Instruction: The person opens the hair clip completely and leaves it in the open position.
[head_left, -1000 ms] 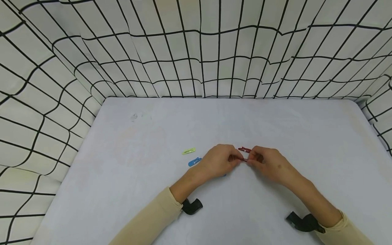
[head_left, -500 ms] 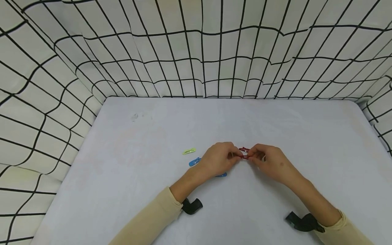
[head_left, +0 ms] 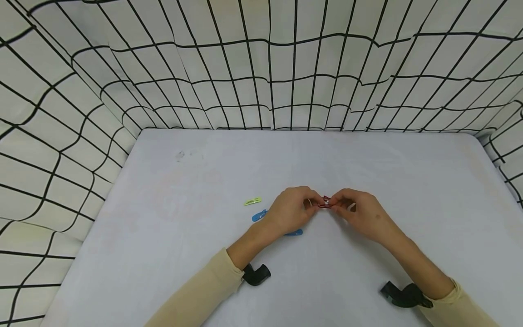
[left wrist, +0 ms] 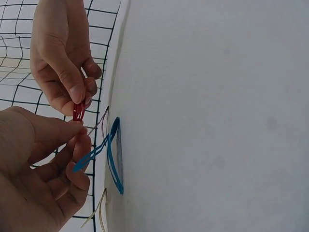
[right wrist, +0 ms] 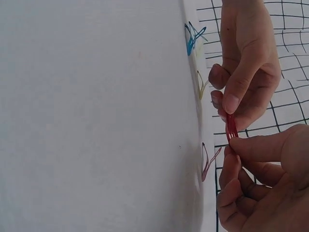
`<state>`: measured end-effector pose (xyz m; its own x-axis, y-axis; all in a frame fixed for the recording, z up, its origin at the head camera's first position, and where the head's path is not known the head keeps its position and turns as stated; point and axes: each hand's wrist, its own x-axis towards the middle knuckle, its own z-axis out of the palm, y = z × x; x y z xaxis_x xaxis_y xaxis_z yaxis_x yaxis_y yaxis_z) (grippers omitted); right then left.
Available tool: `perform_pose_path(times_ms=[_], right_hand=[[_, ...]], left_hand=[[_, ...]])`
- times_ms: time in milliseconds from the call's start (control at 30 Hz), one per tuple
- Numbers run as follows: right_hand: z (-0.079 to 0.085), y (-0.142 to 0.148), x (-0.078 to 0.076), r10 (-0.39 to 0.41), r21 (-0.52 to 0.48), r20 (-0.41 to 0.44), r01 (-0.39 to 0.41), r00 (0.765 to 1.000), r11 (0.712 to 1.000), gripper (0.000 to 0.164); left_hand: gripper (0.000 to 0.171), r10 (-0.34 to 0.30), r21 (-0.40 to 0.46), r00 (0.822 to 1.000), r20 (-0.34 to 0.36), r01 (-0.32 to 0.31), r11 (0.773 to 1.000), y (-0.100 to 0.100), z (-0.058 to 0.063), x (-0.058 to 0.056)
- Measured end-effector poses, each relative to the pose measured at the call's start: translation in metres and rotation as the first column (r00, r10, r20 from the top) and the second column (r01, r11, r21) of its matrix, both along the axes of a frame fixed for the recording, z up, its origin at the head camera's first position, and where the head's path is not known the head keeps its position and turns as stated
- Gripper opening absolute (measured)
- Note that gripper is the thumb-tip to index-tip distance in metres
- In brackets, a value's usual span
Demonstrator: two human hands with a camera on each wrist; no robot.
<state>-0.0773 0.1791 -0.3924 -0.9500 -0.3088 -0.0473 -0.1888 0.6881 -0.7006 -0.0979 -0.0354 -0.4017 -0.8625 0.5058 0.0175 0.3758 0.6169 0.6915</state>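
My left hand [head_left: 292,211] and right hand [head_left: 361,215] meet over the table, fingertip to fingertip. Between them they pinch a red snap hair clip [left wrist: 78,111], one end each; its middle shows between the fingertips in both wrist views. Just beyond it on the table lies a second red clip [head_left: 326,198], partly overlapped in the head view. That one appears sprung open in a V in the right wrist view [right wrist: 207,165]. Left of the left hand lie a yellow-green clip [head_left: 252,201] and a blue clip [head_left: 259,215]. Another blue clip [head_left: 295,232] is partly hidden under that hand.
A white table [head_left: 196,259] spreads under everything. White walls with a black grid [head_left: 282,63] rise along its back and sides. Each wrist carries a black camera mount, one at the left cuff [head_left: 256,275] and one at the right [head_left: 404,296].
Both hands have shifted slightly away from the body with the red clip, closer to the other red one in the head view. More of the nearer blue clip now shows.
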Motion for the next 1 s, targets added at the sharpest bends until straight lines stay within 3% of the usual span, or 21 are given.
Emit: perform_pose_path(times_ms=[200,433,1000], right_hand=[[-0.0009,0.0031,-0.0022,-0.009,-0.016,0.012,0.009,1.000,1.000,0.009],[-0.0049,0.0052,-0.0031,-0.012,-0.033,0.010,0.013,1.000,0.999,0.009],[-0.0087,0.0056,-0.0027,-0.015,-0.074,-0.007,0.014,1.000,0.997,0.011]], left_hand=[[0.018,0.015,0.032,1.000,0.006,-0.015,0.999,-0.0012,0.0000,-0.0009],[0.019,0.030,0.113,0.997,0.067,-0.037,0.993,-0.0037,0.0017,0.0002],[0.019,0.097,0.123,0.988,0.122,-0.112,0.986,-0.0062,0.0029,0.0007]])
